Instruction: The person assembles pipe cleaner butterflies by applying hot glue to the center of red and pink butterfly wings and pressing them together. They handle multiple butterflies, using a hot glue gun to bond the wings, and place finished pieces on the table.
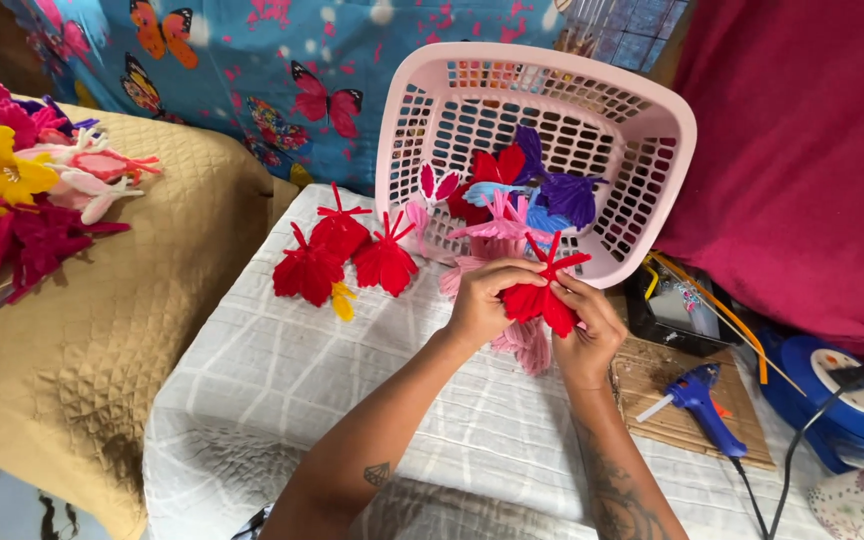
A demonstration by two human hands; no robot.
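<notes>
Hands: left hand (480,300) and right hand (584,325) meet at table centre, fingers pinching a red pipe-cleaner butterfly (542,290) by its wings.
Butterfly: held just above a pink butterfly (524,343) lying on the white quilted cloth (282,370).
Basket: pink plastic basket (642,160), tipped on its side at 12 o'clock, spilling coloured butterflies.
Finished pieces: three red butterflies (342,258) at 10 o'clock.
Glue gun: blue glue gun (702,405) at 4 o'clock on a woven mat (652,385).
Handling: judged best to shape it with light fingertip pressure, so the wings stay even.
</notes>
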